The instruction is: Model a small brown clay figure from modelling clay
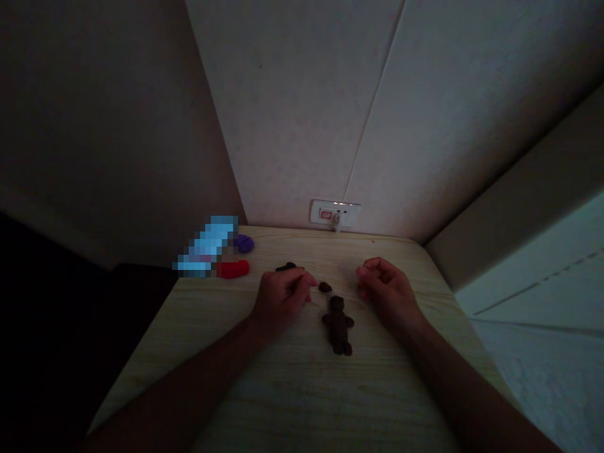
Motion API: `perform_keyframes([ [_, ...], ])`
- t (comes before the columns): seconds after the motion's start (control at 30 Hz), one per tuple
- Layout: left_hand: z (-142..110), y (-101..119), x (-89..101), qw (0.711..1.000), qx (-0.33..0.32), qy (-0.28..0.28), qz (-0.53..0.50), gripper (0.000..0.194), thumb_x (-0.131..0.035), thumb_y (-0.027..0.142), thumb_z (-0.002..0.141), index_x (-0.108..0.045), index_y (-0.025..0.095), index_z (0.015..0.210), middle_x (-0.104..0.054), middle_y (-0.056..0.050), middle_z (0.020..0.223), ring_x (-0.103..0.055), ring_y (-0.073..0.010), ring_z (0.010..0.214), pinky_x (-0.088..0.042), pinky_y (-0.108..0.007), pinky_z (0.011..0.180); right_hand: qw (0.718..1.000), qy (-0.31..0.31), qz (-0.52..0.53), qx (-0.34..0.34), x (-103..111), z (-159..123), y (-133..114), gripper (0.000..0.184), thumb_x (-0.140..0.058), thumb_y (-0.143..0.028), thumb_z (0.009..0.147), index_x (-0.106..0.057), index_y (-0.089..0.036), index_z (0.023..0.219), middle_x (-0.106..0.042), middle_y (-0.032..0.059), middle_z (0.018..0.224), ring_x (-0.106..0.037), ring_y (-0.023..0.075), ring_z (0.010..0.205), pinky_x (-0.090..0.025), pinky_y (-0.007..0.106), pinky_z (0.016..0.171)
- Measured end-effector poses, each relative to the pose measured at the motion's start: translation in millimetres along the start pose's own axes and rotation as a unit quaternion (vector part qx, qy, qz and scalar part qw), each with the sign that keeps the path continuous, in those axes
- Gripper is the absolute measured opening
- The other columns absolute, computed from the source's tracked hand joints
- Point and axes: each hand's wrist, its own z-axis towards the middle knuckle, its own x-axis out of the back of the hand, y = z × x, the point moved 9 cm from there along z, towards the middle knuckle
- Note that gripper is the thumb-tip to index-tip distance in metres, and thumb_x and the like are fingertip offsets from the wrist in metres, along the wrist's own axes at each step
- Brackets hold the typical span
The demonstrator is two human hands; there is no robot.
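Observation:
A dark brown clay bear figure lies on the wooden table, its head toward the wall and its arms out to the sides. Just beyond its head rests a small brown clay lump. My left hand is beside that lump on the left, thumb and fingers drawn together; anything between them is too small to make out. A black lump shows partly behind this hand. To the right of the bear, my right hand has its fingers curled and the thumb against them. What it may hold is hidden.
At the table's far left are a red clay roll, a purple clay lump and a blurred bright-blue object. A plug sits in the wall socket behind the table. White furniture stands to the right.

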Motion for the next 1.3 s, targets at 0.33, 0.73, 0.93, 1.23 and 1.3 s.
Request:
perform_keyframes([
  [0.33, 1, 2, 0.2, 1.000, -0.004, -0.004, 0.006, 0.029, -0.055, 0.029, 0.096, -0.075, 0.017, 0.079, -0.068, 0.000, 0.055, -0.062, -0.0137, 0.048, -0.047, -0.024, 0.052, 0.997, -0.045, 0.056, -0.038, -12, 1, 4, 0.033, -0.074, -0.050, 0.083, -0.075, -0.022, 0.101, -0.082, 0.0096, 0.088, -0.075, 0.0232, 0.071, -0.059, 0.038, 0.069],
  [0.73, 1, 4, 0.2, 1.000, -0.003, -0.005, 0.010, 0.029, -0.055, 0.028, 0.096, -0.075, 0.016, 0.078, -0.067, 0.000, 0.055, -0.062, -0.0133, 0.048, -0.047, -0.023, 0.051, 0.998, -0.025, 0.057, -0.013, -8, -2, -4, 0.031, -0.096, -0.034, 0.069, -0.073, -0.022, 0.084, -0.068, -0.0043, 0.066, -0.058, 0.0097, 0.055, -0.046, 0.022, 0.054],
  [0.93, 1, 1, -1.7, 1.000, -0.004, -0.012, 0.012, 0.031, -0.053, 0.029, 0.097, -0.075, 0.016, 0.080, -0.068, 0.000, 0.056, -0.062, -0.0131, 0.048, -0.047, -0.024, 0.052, 0.998, -0.012, 0.060, -0.008, -5, 0, -3, 0.037, -0.098, -0.037, 0.066, -0.071, -0.022, 0.087, -0.081, 0.0042, 0.093, -0.068, 0.0141, 0.067, -0.055, 0.028, 0.066],
  [1.23, -7, 15, -12.2, 0.998, -0.009, -0.031, 0.044, 0.017, -0.066, 0.032, 0.089, -0.064, 0.019, 0.078, -0.060, 0.003, 0.063, -0.054, -0.0129, 0.056, -0.041, -0.026, 0.056, 0.998, 0.042, 0.050, 0.004, 8, 1, -4, 0.039, -0.089, -0.053, 0.076, -0.077, -0.017, 0.086, -0.071, 0.0003, 0.063, -0.056, 0.0087, 0.049, -0.043, 0.021, 0.048],
  [1.3, -10, 13, -17.9, 0.997, 0.031, -0.036, 0.061, 0.025, -0.075, 0.035, 0.082, -0.055, 0.021, 0.078, -0.054, 0.005, 0.064, -0.051, -0.0130, 0.056, -0.040, -0.027, 0.056, 0.998, 0.042, 0.050, 0.009, 8, 1, -4, 0.035, -0.095, -0.044, 0.070, -0.076, -0.020, 0.088, -0.073, -0.0011, 0.068, -0.058, 0.0087, 0.053, -0.044, 0.021, 0.050],
])
